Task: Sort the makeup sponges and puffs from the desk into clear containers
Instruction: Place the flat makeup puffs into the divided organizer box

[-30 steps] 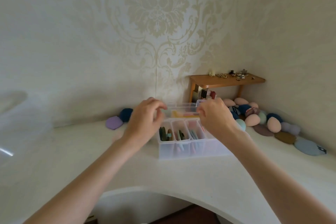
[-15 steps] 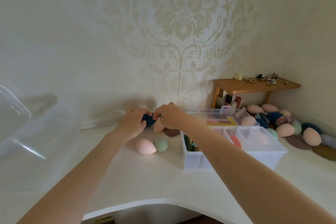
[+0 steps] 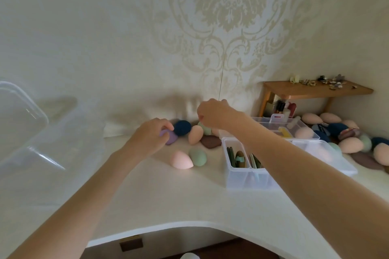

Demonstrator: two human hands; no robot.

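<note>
My left hand (image 3: 150, 135) closes its fingers on a flat purple puff (image 3: 171, 137) lying on the white desk (image 3: 168, 200). Just right of it sit a dark blue puff (image 3: 182, 127), a peach egg sponge (image 3: 195, 134) and a brown puff (image 3: 211, 142). My right hand (image 3: 214, 114) hovers above a pale green sponge (image 3: 205, 129), fingers curled; whether it grips anything is unclear. Nearer me lie a pink sponge (image 3: 181, 160) and a green sponge (image 3: 197, 157). A clear divided container (image 3: 242, 176) with upright puffs stands under my right forearm.
A second clear box (image 3: 283, 127) sits behind the first. Several peach, blue and brown sponges (image 3: 349, 144) are piled at the right under a small wooden shelf (image 3: 315, 90). A large clear lid (image 3: 21, 115) stands at the far left. The desk's front edge curves inward.
My view has swung left. Both hands left the divided container and reached to the sponge group on its left; the left hand slid from the blue puff onto the purple one.
</note>
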